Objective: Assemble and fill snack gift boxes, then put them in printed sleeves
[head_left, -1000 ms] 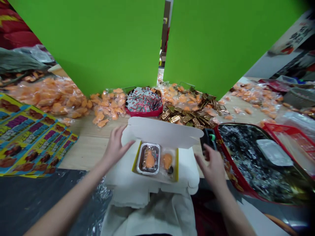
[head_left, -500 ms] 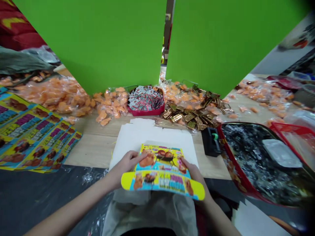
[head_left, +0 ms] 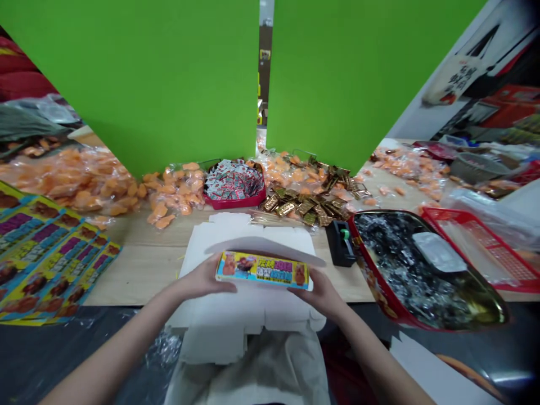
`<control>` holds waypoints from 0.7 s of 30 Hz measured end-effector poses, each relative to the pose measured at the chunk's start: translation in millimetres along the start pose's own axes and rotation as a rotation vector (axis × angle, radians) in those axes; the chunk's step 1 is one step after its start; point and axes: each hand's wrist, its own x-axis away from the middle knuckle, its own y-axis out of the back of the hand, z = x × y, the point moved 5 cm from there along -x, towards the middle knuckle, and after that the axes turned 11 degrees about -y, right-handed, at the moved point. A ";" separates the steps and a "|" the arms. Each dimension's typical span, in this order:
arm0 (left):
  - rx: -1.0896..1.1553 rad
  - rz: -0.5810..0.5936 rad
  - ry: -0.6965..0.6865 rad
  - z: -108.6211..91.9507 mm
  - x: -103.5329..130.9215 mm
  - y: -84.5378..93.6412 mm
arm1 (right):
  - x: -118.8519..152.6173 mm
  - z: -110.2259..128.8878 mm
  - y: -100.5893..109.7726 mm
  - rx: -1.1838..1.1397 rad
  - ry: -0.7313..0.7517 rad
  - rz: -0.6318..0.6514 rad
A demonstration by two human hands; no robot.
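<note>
A yellow and blue printed cardboard box (head_left: 262,271) is held up between my two hands, with its narrow printed side facing me. My left hand (head_left: 206,279) grips the left end, its thumb under the lower edge. Around the right end closes my right hand (head_left: 323,293), also with the thumb low. Most of both hands' other fingers are hidden behind the box. Beneath it, unfolded white card blanks (head_left: 202,315) lie across the table edge and partly over my lap. A rounded white flap (head_left: 270,246) shows just behind the box.
At left lie overlapping printed boxes (head_left: 50,253). Bagged orange pieces (head_left: 93,180), a pink tray (head_left: 236,201) of sachets and gold packets (head_left: 307,205) line the green partition (head_left: 169,84). To the right stand a black tape dispenser (head_left: 341,244), a tin (head_left: 405,270) of clear packets and a red basket (head_left: 476,236).
Both hands have raised and tilted the box; its wide printed face no longer shows. The long rounded printed flap is gone from the front. My view has shifted right.
</note>
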 end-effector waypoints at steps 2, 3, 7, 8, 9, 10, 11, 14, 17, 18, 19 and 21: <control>0.142 -0.105 0.113 9.5 -8.5 2.0 | -12.8 1.0 8.4 -0.102 -0.086 0.089; 0.186 -0.149 0.128 14.4 -11.1 1.3 | -18.3 3.2 17.6 -0.123 -0.101 0.086; 0.254 -0.180 0.090 26.8 -14.9 -5.0 | -42.3 32.0 62.7 0.039 -0.097 0.025; 0.266 -0.180 0.087 27.7 -14.9 -5.4 | -49.1 43.2 67.6 0.106 -0.084 0.078; 0.274 -0.179 0.089 27.9 -15.0 -5.3 | -55.9 53.7 69.1 0.165 -0.080 0.150; 0.280 -0.178 0.091 27.2 -15.1 -4.9 | -62.2 62.3 68.8 0.201 -0.095 0.215; 0.282 -0.178 0.093 26.1 -15.3 -4.1 | -68.0 68.6 67.8 0.208 -0.128 0.256; 0.264 -0.186 0.088 21.3 -15.6 -1.6 | -76.9 75.1 62.7 0.140 -0.253 0.283; 0.258 -0.207 0.086 19.5 -15.7 -2.1 | -69.3 75.0 58.9 0.213 -0.180 0.232; 0.259 -0.220 0.085 19.9 -16.0 -3.6 | -63.2 74.6 57.6 0.273 -0.112 0.199; 0.260 -0.245 0.080 20.7 -16.2 -5.5 | -55.7 74.0 56.1 0.328 -0.034 0.157; 0.256 -0.332 0.069 24.2 -16.0 -10.0 | -38.5 70.6 51.4 0.414 0.114 0.042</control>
